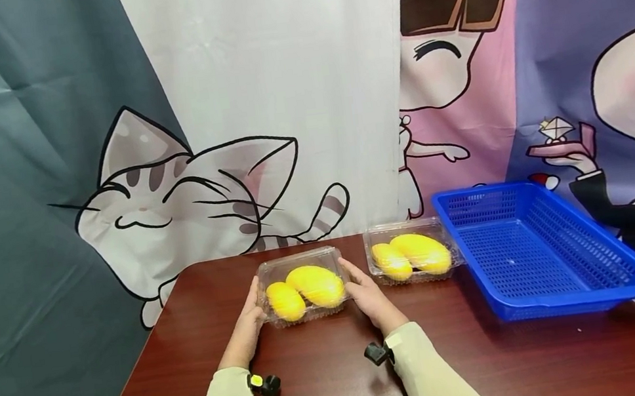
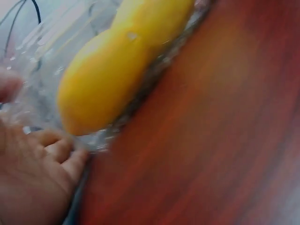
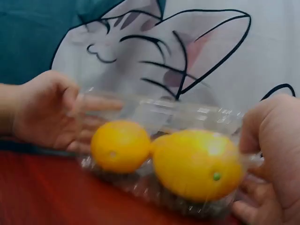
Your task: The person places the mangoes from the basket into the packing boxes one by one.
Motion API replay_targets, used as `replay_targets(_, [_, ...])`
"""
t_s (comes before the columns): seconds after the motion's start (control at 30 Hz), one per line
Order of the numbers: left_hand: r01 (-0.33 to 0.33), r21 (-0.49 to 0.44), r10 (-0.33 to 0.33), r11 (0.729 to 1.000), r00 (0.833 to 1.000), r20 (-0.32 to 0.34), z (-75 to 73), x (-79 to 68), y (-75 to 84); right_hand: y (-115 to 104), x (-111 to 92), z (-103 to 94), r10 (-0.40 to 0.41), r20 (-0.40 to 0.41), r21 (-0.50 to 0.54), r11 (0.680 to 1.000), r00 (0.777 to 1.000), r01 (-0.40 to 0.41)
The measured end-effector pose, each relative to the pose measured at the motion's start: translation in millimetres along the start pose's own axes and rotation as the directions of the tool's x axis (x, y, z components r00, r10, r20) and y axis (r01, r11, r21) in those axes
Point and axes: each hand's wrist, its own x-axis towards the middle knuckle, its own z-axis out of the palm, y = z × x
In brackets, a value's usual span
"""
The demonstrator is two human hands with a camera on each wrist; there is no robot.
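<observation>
A clear plastic clamshell box (image 1: 278, 267) holds two yellow mango-like fruits, a larger one (image 1: 316, 286) on the right and a smaller one (image 1: 286, 301) on the left. At its left end my left hand (image 1: 247, 322) grips the box, its fingers against the side in the left wrist view. My right hand (image 1: 368, 296) holds the opposite end, thumb and fingers around the corner in the right wrist view. Whether the box's underside touches the table cannot be made out. To the right stands a second clear box (image 1: 378, 233) with two similar fruits (image 1: 421, 254).
A blue perforated plastic basket (image 1: 580, 299) stands on the table's right side, close beside the second box. The dark red wooden table (image 1: 316, 383) ends at a cartoon-printed curtain (image 1: 276, 51) behind.
</observation>
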Motion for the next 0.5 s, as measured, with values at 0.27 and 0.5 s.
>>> replay_targets(0.27, [0.597,0.562,-0.281,0.572,0.787,-0.550,93.7,-5.0,97.0,7,-2,16.9,-0.074,-0.197,-0.531,0.847,0.978,-0.042])
replay_targets(0.5, [0.644,0.651,-0.303,0.402,0.765,-0.569,103.2,-3.2,94.4,5,-5,28.5,-0.042,-0.237,-0.647,0.752,0.971,-0.126])
